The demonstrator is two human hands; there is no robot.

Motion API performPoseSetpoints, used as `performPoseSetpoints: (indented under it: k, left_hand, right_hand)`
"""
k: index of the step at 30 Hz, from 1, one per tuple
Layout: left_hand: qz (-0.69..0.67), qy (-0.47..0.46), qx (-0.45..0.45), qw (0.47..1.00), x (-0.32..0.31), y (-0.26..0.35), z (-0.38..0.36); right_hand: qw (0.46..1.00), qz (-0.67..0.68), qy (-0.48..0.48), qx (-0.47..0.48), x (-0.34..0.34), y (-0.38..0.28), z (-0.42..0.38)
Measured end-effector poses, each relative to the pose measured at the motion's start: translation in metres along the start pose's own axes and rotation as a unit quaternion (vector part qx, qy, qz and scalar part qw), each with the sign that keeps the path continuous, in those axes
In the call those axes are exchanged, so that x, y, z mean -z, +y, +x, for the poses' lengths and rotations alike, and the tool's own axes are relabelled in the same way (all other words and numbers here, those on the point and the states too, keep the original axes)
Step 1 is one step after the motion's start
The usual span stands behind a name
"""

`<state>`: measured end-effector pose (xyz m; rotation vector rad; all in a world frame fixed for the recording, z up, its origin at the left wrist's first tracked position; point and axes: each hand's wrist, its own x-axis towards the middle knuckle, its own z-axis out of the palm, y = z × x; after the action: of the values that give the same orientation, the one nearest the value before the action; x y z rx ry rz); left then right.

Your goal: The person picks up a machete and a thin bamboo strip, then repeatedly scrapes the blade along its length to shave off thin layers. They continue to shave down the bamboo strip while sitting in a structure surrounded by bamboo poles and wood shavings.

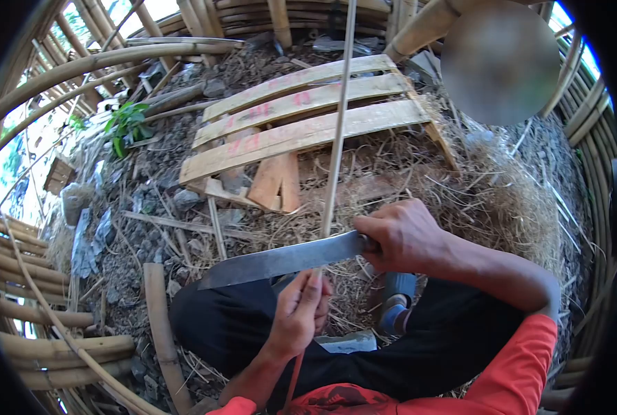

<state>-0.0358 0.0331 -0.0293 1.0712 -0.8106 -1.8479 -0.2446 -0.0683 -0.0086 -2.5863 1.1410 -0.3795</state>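
Observation:
My right hand (405,235) is closed round the handle of a machete (281,261), whose broad grey blade points left, across the space between my knees. A long, thin bamboo strip (339,124) rises from the blade toward the top of the view. Just below the blade, my left hand (301,311) pinches the strip's lower part between thumb and curled fingers. The blade lies across the strip; whether its edge bites in cannot be seen. A narrow reddish length (294,380) hangs below my left hand.
A slatted wooden pallet (308,131) lies ahead on the ground, with heaps of bamboo shavings (488,200) to its right. A bamboo pole piece (163,332) is beside my left knee. Bamboo fencing (39,270) surrounds the spot. A green plant (125,128) grows at left.

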Motion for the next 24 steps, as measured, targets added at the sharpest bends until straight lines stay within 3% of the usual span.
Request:
performPoseSetpoints:
  k: [15, 24]
  left_hand:
    - [-0.004, 0.010, 0.002, 1.000, 0.006, 0.000, 0.002]
    - [-0.015, 0.013, 0.008, 1.000, 0.008, 0.000, 0.001]
  right_hand:
    - [0.998, -0.044, -0.027, -0.033, -0.001, 0.010, 0.007]
    - [0.999, -0.054, -0.003, -0.005, -0.001, 0.018, 0.007]
